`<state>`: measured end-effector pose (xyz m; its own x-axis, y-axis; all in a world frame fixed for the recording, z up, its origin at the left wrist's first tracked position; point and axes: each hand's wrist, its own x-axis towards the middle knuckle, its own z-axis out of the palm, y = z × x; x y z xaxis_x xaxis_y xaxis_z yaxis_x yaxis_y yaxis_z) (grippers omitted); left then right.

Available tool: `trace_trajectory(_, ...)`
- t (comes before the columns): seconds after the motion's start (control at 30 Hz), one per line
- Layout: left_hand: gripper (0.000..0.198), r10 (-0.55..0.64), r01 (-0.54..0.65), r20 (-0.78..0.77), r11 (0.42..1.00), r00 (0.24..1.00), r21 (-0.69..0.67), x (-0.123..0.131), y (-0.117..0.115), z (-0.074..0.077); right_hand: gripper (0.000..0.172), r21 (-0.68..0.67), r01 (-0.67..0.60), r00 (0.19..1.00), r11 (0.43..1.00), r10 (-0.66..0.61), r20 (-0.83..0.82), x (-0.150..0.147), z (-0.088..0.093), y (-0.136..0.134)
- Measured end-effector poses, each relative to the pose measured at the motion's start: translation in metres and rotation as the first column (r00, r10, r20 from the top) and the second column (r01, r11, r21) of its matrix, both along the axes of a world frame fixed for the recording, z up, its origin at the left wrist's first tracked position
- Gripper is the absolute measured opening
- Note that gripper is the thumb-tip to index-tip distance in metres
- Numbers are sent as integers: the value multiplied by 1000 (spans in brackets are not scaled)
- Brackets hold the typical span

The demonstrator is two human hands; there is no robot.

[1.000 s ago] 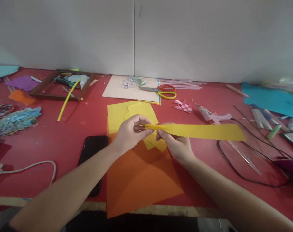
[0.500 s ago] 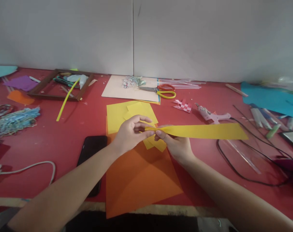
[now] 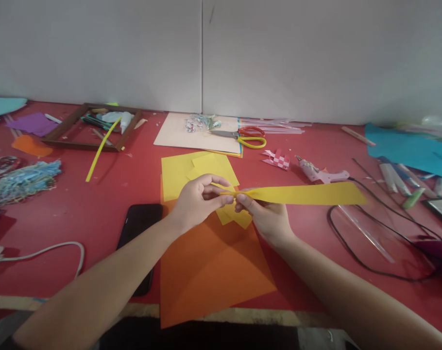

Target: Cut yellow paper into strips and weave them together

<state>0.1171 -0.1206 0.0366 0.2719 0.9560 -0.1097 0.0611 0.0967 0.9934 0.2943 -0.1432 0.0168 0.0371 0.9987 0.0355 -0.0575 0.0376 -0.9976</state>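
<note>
Head view, looking down at both hands over a red table (image 3: 97,204). The fingers of the left hand (image 3: 197,201) are closed in a pinch, thumb and forefinger tips (image 3: 224,197) meeting on the near end of a yellow paper strip (image 3: 308,194). The right hand (image 3: 268,218) grips the same strip just beside that pinch, its thumb on top and its other fingers curled beneath; the two hands' fingertips almost touch. The strip is gathered narrow at the pinch and widens as it runs out to the right, held in the air above the table, its free end near a pink glue gun (image 3: 321,174).

Directly under the hands lie small yellow offcuts (image 3: 235,216), resting on a large orange sheet (image 3: 210,267) that overhangs the near table edge. Yellow sheets (image 3: 180,170) lie just beyond the hands, partly over the orange sheet. A black phone (image 3: 137,228) lies left of the orange sheet, under the left forearm. Farther back are a cream card (image 3: 184,133), scissors (image 3: 243,137) with orange and yellow handles, and a pink-and-white woven piece (image 3: 277,159). A black cable (image 3: 370,267) loops at right; a wooden frame (image 3: 66,127) and a yarn bundle (image 3: 22,179) lie at left.
</note>
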Motion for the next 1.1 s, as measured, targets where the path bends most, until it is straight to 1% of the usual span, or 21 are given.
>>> trace_trajectory(0.1,36,-2,2,-15,1000,1000,17,0,0,1,22,-23,13,1000,1000,-13,-5,-1,1,0)
trace_trajectory(0.27,32,-18,18,27,1000,999,3,1,-1,0,25,-64,35,999,997,-36,-10,-1,1,0)
trace_trajectory(0.47,28,1,-2,47,1000,999,11,2,0,0,23,-57,28,999,998,-30,-26,0,0,0)
trace_trajectory(0.7,28,-10,11,48,1000,999,-16,2,0,1,25,-84,25,999,996,-28,-30,-1,-2,0)
trace_trajectory(0.77,28,-14,14,38,1000,999,11,2,0,-1,25,-103,7,999,995,-11,-41,-1,-3,0)
trace_trajectory(0.93,26,-34,37,-21,990,999,134,2,-1,-3,26,-166,-52,996,985,39,-83,-2,-3,-1)
trace_trajectory(1.1,25,-59,67,-52,985,997,157,1,-3,-3,24,-178,-65,994,982,48,-96,-1,-5,-1)
